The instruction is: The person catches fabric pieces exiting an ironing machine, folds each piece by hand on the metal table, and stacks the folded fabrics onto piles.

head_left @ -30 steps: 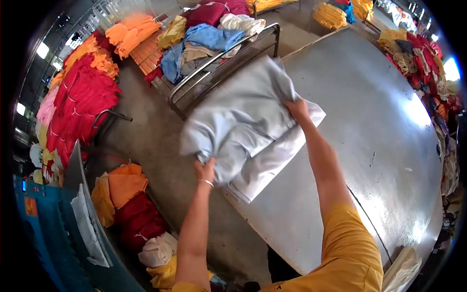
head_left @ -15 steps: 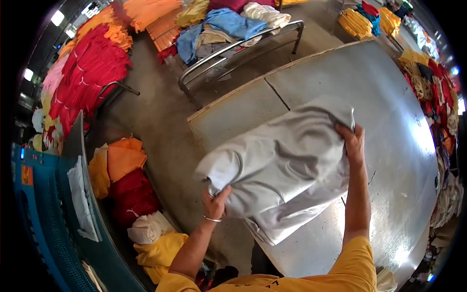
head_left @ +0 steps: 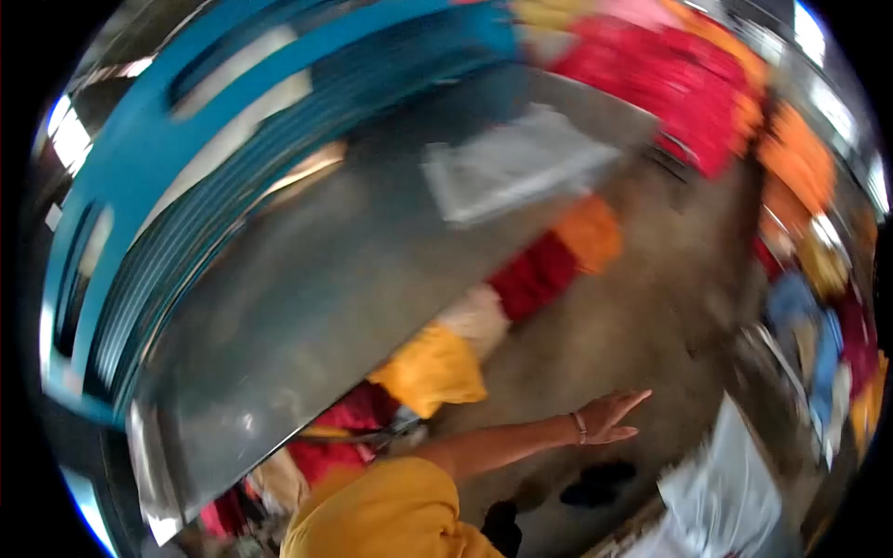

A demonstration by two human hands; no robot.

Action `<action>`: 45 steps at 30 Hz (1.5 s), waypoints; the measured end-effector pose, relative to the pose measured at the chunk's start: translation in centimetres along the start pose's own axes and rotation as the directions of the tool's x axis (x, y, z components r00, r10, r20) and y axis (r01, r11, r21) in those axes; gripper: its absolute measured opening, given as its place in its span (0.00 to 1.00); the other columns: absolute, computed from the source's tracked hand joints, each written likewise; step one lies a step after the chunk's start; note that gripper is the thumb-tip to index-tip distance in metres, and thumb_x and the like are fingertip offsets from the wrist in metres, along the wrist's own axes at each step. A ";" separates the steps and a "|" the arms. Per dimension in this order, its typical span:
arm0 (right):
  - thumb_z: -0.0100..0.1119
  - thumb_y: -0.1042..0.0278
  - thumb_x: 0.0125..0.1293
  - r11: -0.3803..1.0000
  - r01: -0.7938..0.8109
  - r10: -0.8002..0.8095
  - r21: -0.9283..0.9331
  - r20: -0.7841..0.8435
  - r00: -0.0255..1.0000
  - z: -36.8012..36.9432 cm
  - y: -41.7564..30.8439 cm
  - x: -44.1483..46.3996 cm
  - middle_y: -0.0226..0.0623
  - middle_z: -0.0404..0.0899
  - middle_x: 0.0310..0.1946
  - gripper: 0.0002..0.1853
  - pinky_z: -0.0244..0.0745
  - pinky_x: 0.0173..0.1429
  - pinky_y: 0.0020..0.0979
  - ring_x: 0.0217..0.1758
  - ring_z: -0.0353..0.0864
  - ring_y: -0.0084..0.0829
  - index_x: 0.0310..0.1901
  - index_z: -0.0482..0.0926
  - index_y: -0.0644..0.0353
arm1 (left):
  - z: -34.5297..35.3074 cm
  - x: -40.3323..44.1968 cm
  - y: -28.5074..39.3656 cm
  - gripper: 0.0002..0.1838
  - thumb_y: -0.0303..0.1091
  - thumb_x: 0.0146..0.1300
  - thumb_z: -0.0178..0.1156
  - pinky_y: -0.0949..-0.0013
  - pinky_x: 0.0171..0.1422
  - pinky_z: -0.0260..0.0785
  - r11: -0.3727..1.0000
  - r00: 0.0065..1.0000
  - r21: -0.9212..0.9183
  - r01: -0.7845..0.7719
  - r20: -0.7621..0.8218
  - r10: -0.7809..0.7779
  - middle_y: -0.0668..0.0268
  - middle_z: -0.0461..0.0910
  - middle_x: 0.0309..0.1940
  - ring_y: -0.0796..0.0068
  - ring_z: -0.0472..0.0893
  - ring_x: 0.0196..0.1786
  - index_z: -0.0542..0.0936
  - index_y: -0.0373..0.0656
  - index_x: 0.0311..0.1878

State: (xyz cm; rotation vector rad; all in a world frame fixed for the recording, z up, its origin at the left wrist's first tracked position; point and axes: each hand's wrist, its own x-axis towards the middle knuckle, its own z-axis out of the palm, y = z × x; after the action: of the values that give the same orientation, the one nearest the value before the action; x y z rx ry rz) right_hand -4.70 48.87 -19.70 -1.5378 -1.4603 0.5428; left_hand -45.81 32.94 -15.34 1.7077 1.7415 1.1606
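My left hand (head_left: pixel 609 418) is held out over the floor with its fingers apart and nothing in it. A bracelet circles its wrist. To the right of it, the grey-white cloth (head_left: pixel 724 493) lies at the lower right, over the table's edge, not touching this hand. My right hand is outside the view. Another whitish cloth (head_left: pixel 516 163) lies flat on the dark metal surface (head_left: pixel 307 298) ahead. The view is smeared by motion.
A blue machine (head_left: pixel 139 186) with slotted openings stands behind the metal surface. Below its edge lie yellow (head_left: pixel 433 370), dark red (head_left: pixel 533 274) and orange (head_left: pixel 588 232) cloths. Red bundles (head_left: pixel 656 79) are at the top right. A metal-railed cart with blue cloth (head_left: pixel 795 302) stands at the right.
The view has swung left toward the blue machine. My left hand has let go of the grey-white cloth, now at the lower right. My right hand has left the view.
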 end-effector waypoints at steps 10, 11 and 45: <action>0.47 0.65 0.66 0.837 -0.284 -0.324 0.469 0.841 0.434 35.6 -39.8 -37.8 0.41 0.69 0.54 0.17 0.65 0.58 0.35 0.57 0.68 0.34 0.54 0.69 0.63 | -56.5 -37.9 -23.1 0.15 0.31 0.51 0.54 0.59 0.42 0.70 0.505 0.331 0.283 0.815 -0.944 -0.006 0.61 0.75 0.44 0.58 0.75 0.40 0.77 0.50 0.44; 0.51 0.72 0.64 0.876 0.040 -0.474 0.480 0.845 0.246 39.1 -45.4 -41.7 0.38 0.70 0.53 0.15 0.66 0.56 0.32 0.56 0.68 0.30 0.52 0.70 0.62 | -60.2 -39.8 -24.8 0.15 0.31 0.50 0.55 0.59 0.47 0.69 0.433 0.334 0.281 0.857 -0.941 -0.051 0.60 0.74 0.46 0.57 0.73 0.46 0.78 0.50 0.44; 0.57 0.73 0.57 0.364 0.570 -0.931 0.736 0.299 0.209 57.5 -53.5 -41.7 0.52 0.69 0.53 0.19 0.63 0.60 0.43 0.57 0.68 0.50 0.50 0.68 0.68 | -56.2 -54.0 -14.7 0.10 0.43 0.53 0.55 0.60 0.53 0.64 -0.013 0.116 0.164 0.986 -0.752 -0.649 0.67 0.76 0.41 0.66 0.73 0.49 0.80 0.58 0.38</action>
State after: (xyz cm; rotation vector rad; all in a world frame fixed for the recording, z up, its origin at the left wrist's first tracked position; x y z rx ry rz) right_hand -88.96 20.85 -14.03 0.0860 -2.2211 0.7785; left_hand -91.31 -31.72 -9.03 -0.0217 3.0615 0.2133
